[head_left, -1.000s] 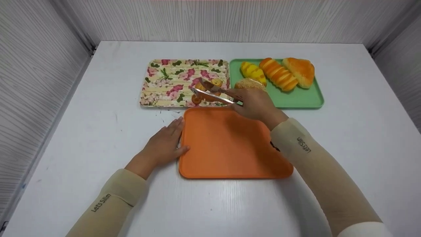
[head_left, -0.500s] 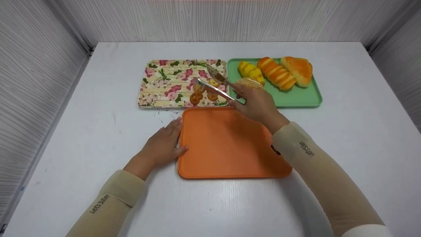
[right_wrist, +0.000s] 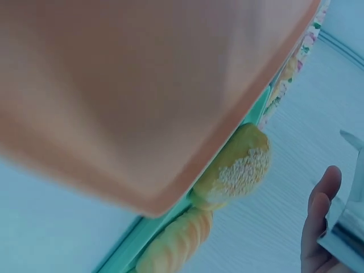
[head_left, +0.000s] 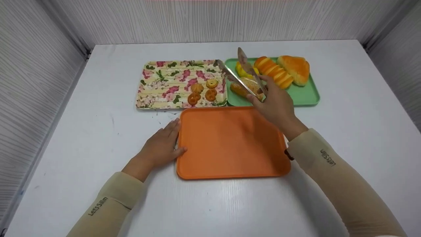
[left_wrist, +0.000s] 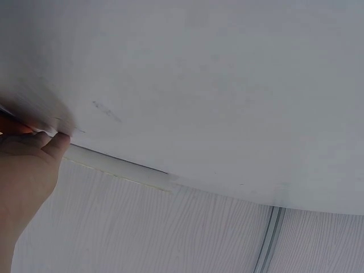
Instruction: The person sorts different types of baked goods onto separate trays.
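My right hand (head_left: 278, 103) holds metal tongs (head_left: 236, 80), whose two arms stand spread apart over the left part of the green tray (head_left: 306, 97). Beneath them lies a sesame-topped bun (head_left: 238, 92); nothing is visibly pinched by the tongs. In the right wrist view, fingers (right_wrist: 318, 216) show at the right edge beside the metal of the tongs, near that sesame bun (right_wrist: 244, 165). My left hand (head_left: 159, 146) rests at the left edge of the orange tray (head_left: 230, 144), fingers straight and thumb over the rim. Only part of the left hand (left_wrist: 25, 176) shows in its wrist view.
A floral tray (head_left: 164, 74) stands behind the orange one and bears a round cookie (head_left: 211, 83), a shell-like cookie (head_left: 197, 88) and two pretzels (head_left: 194, 98). On the green tray sit a yellow bread (head_left: 241, 70), a striped loaf (head_left: 273, 70) and a triangular bread (head_left: 295, 69).
My right hand has carried the tongs up and rightward from above the cookies to over the green tray, their arms spreading wider. The cookies stay on the floral tray. My left hand keeps its place.
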A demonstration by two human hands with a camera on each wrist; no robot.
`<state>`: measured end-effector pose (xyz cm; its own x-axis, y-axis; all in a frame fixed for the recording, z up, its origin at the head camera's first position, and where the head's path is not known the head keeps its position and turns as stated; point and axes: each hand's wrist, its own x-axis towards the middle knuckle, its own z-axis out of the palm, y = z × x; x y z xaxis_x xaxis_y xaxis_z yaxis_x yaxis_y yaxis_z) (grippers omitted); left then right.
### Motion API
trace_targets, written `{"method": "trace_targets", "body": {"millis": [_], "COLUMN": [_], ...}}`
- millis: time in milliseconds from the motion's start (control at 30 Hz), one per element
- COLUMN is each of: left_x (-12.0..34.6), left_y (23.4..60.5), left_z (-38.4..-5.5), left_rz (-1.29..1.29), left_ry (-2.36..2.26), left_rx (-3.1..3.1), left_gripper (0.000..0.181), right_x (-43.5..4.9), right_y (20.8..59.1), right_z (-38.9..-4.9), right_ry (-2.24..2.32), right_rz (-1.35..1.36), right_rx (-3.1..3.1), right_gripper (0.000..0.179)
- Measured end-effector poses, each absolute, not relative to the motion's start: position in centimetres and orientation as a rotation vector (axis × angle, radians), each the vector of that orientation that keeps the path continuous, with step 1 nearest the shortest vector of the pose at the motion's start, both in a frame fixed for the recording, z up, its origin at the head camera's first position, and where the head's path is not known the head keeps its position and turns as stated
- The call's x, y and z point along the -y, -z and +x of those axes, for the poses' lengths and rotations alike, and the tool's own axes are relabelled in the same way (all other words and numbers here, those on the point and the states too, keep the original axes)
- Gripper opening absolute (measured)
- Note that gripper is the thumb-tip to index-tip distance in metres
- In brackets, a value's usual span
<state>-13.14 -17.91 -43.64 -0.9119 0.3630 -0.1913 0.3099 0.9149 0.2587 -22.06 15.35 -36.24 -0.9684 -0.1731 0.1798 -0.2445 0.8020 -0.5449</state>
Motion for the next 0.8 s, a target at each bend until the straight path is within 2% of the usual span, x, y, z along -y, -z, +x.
{"method": "trace_targets", "body": {"millis": [333, 800], "left_x": [17.9, 18.0], "left_y": [43.8, 43.8], "left_z": [-13.3, -13.3], "left_rz": [0.5, 0.553], "left_ry": [-0.319, -0.316], "left_rx": [-2.82, -2.85], "left_gripper": [0.088, 0.088], "right_x": [-19.8, -25.1], "right_y": [35.9, 37.1], "right_z": [-20.0, -15.1], "right_ry": [-0.943, -0.802], "right_rz": [0.162, 0.037], "right_rx": [2.888, 2.983], "right_gripper": [0.075, 0.077]}}
